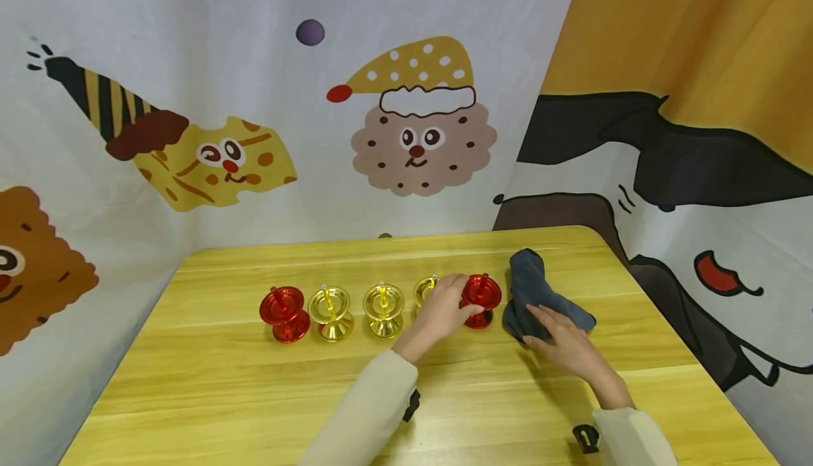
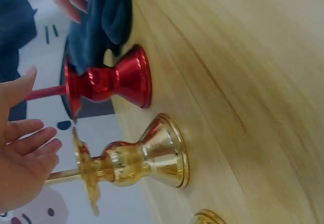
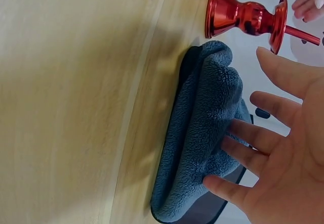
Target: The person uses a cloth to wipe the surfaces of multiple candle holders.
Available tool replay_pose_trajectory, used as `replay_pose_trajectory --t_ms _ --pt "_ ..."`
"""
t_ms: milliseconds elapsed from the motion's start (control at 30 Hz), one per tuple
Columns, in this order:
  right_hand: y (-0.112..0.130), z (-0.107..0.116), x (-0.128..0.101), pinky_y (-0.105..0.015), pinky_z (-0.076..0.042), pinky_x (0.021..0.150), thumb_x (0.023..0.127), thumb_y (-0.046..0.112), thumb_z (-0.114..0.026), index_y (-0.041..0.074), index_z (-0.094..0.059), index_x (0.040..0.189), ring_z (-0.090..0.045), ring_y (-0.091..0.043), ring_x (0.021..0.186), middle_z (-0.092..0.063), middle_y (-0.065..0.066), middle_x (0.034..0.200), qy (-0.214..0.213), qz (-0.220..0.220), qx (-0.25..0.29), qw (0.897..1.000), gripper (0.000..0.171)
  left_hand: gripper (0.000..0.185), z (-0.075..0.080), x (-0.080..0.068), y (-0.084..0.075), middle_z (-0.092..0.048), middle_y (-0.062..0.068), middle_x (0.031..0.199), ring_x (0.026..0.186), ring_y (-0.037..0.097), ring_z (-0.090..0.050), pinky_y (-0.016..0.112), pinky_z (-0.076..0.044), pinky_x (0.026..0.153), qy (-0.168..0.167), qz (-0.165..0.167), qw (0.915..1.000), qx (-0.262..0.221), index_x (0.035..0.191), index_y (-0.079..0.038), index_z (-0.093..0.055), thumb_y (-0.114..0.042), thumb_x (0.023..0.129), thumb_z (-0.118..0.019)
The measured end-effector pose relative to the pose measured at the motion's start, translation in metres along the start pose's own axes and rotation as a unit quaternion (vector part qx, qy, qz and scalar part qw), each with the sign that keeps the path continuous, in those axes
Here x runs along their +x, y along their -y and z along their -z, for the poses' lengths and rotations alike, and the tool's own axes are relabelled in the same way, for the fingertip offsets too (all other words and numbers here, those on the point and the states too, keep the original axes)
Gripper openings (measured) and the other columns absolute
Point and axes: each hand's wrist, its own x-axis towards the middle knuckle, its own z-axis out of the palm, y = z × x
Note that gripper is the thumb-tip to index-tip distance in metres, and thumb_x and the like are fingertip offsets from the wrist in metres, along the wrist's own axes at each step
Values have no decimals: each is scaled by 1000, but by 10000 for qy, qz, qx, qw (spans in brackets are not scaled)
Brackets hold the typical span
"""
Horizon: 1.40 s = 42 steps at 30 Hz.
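My left hand (image 1: 441, 307) hovers over the right end of a row of candle holders, its fingers loosely bent and spread around nothing. In the left wrist view its thumb is close to the stem of a red candle holder (image 2: 109, 82), and its fingers are beside a gold candle holder (image 2: 124, 163); whether it touches either I cannot tell. To the right, my right hand (image 1: 565, 342) reaches over a crumpled dark blue-grey cloth (image 1: 530, 282). Its fingers are spread, with some fingertips at the fuzzy surface of the cloth (image 3: 202, 133).
Farther left in the row stand another red candle holder (image 1: 291, 330) and two gold ones, one gold holder (image 1: 334, 328) beside it and one gold holder (image 1: 384, 326) nearer the middle. All stand upright on a wooden table (image 1: 254, 395). A cartoon-printed curtain (image 1: 254, 0) hangs behind.
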Motion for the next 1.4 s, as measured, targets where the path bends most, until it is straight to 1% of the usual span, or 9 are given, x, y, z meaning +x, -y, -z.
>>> replay_pose_trajectory --t_ms 300,467,567,700,800,900,1000,1167,1400 --pt "0 2 2 -71 -31 85 88 26 -62 0 -44 133 -36 -51 116 -41 -31 130 15 -28 44 10000 55 67 -7 18 1 -52 13 124 115 25 -47 32 -43 95 327 289 9979 483 127 1 -50 -39 78 -71" --pt "2 9 10 -63 -37 89 87 19 -63 -6 -44 130 -41 -50 113 -45 -31 126 -268 -42 304 9992 53 69 -13 20 2 -53 13 123 115 25 -47 31 -44 93 462 409 9969 485 128 1 -48 -39 77 -72" --pt "5 13 18 -59 -43 84 86 14 -64 -9 -46 127 -47 -48 107 -48 -32 121 -550 -169 421 9975 51 66 -17 20 3 -55 12 120 112 25 -49 31 -46 91 404 355 9972 513 125 0 -51 -38 76 -73" --pt "7 14 30 -58 -45 80 86 11 -64 -9 -49 123 -49 -46 101 -49 -33 115 -775 -391 528 9948 45 66 -22 19 5 -54 12 121 114 24 -48 34 -37 102 350 350 9967 649 126 0 -50 -40 78 -71" --pt "6 14 38 -63 -38 84 86 10 -63 -9 -50 122 -42 -50 106 -44 -34 118 -996 -585 539 9918 43 68 -24 18 6 -52 14 124 117 25 -46 36 -26 108 345 436 9959 716 128 1 -49 -42 78 -70" --pt "2 14 44 -65 -33 83 86 10 -63 -7 -48 125 -34 -51 109 -39 -35 122 -1169 -828 479 9885 45 69 -26 18 7 -51 15 124 117 26 -45 37 -25 109 246 474 9961 698 127 1 -49 -42 77 -70" --pt "-3 13 46 -64 -33 80 85 12 -63 -6 -46 127 -32 -50 107 -37 -35 124 -1070 -1030 293 9885 49 70 -29 18 6 -53 13 120 115 25 -46 38 -25 109 140 501 9968 606 125 0 -52 -43 74 -73" --pt "-10 6 45 -64 -36 83 84 10 -64 -9 -46 126 -37 -53 104 -40 -37 119 -788 -1124 133 9905 50 74 -30 18 5 -53 12 116 113 25 -46 42 -25 109 65 510 9967 624 123 0 -53 -44 69 -77" --pt "-15 2 41 -56 -45 76 81 -4 -61 -10 -52 118 -50 -46 92 -50 -31 100 -1030 -1080 453 9878 39 73 -31 17 4 -54 11 111 111 25 -46 45 -24 108 -137 547 9956 754 121 1 -54 -44 68 -77"
